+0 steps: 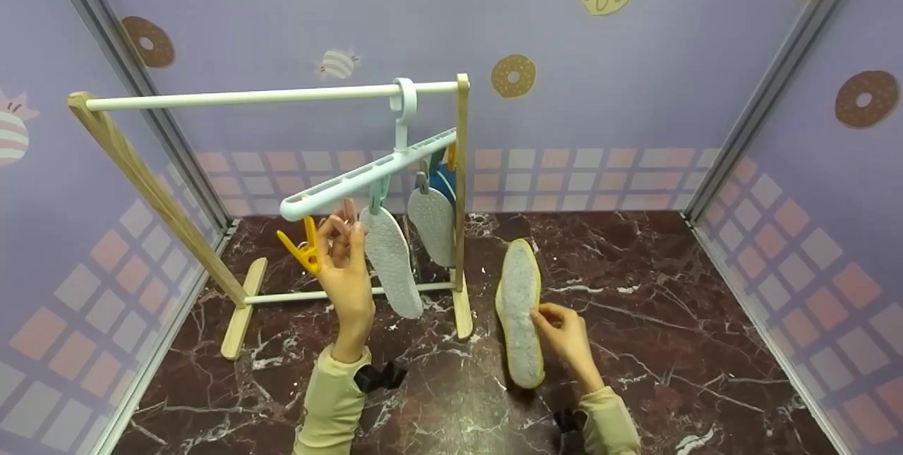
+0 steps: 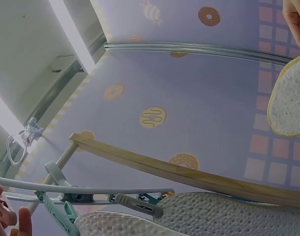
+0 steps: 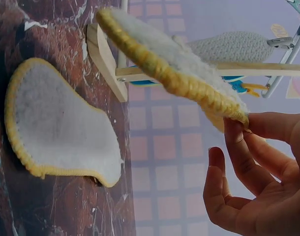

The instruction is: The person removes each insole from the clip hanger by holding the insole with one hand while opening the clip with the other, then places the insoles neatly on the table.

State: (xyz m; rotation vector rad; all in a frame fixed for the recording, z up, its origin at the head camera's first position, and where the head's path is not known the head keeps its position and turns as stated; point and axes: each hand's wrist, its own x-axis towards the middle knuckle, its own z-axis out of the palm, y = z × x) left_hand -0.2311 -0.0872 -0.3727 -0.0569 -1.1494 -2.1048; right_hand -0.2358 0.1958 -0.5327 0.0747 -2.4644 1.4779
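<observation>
In the head view my left hand (image 1: 346, 286) is raised under the front end of a pale hanger (image 1: 353, 183), pinching a pink clothespin (image 1: 349, 209). Beside it a yellow clothespin (image 1: 307, 247) hangs from the hanger. Just right of that hand, a grey-white insole (image 1: 391, 261) hangs from a green clothespin (image 1: 377, 195). Another grey insole (image 1: 432, 222) hangs farther back. My right hand (image 1: 568, 338) pinches the side edge of a fuzzy white insole (image 1: 520, 314) with yellow edging. Below it, in the right wrist view, a similar yellow-edged insole (image 3: 61, 118) appears on the table.
The hanger hooks onto the white top bar (image 1: 247, 97) of a wooden-legged rack (image 1: 166, 204). A blue item (image 1: 444, 183) hangs at the hanger's far end, partly behind the rack's right post. Patterned walls (image 1: 607, 88) enclose the dark marbled table (image 1: 635, 342).
</observation>
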